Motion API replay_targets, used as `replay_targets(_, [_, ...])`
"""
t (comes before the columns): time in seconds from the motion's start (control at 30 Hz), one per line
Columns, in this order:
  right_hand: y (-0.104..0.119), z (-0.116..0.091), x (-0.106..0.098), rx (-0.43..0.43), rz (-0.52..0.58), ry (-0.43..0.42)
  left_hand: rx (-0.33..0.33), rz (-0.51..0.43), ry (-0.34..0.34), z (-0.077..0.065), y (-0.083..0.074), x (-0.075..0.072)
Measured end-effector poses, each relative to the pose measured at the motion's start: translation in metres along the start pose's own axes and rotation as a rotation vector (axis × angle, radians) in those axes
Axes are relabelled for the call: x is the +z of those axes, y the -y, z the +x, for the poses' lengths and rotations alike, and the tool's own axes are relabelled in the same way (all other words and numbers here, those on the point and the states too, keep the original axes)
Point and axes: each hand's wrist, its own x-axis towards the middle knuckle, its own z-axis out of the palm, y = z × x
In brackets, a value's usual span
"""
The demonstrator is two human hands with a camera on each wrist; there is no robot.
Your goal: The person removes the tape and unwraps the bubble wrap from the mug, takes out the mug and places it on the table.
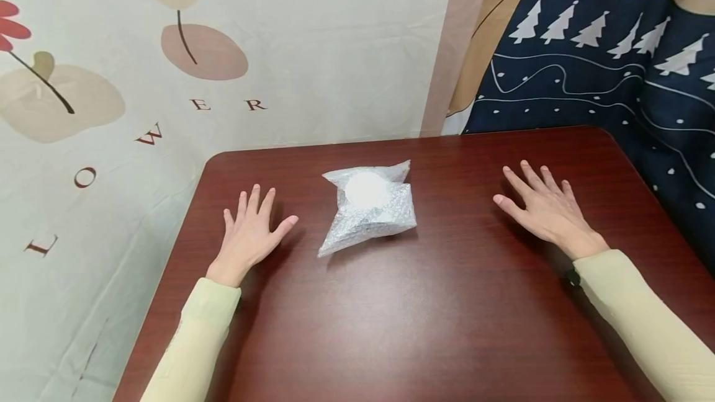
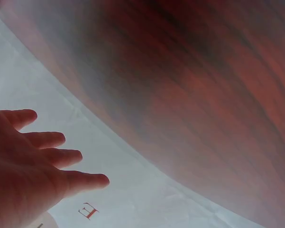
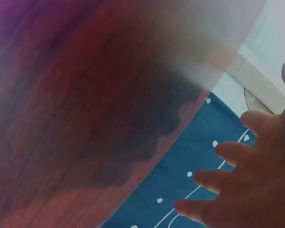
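Observation:
A bubble-wrapped package (image 1: 374,213) lies near the far middle of the dark red wooden table (image 1: 424,327), with a bright glare on its top. What is inside the wrap cannot be made out. To its left is my left hand (image 1: 248,237), palm down, fingers spread and straight, apart from the package. My right hand (image 1: 544,209) is farther off on the right side, also palm down with spread fingers. Neither hand holds anything. The wrist views show the spread fingers of the left hand (image 2: 33,166) and the right hand (image 3: 246,175) above the table.
Behind the table hangs a pale curtain (image 1: 335,67) with flower prints and letters. At the back right is a dark blue cloth (image 1: 592,85) with white trees. The table's far edge runs just beyond the package.

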Motion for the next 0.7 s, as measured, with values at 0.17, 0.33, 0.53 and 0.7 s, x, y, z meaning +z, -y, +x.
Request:
replay_targets(0.17, [0.004,0.000,-0.001,-0.001,0.000,-0.009,0.005,-0.006,-0.005,0.000,-0.003,0.000])
replay_targets(0.33, [0.010,0.000,0.000,-0.004,0.001,0.004,0.013,-0.030,-0.006,-0.002,-0.008,0.002])
replay_targets(0.53, [0.021,0.001,0.003,-0.029,0.021,-0.032,0.034,-0.082,-0.043,-0.003,-0.017,0.004])
replay_targets(0.7, [0.034,0.002,0.007,-0.071,0.056,-0.096,0.057,-0.144,-0.086,-0.004,-0.030,0.004])
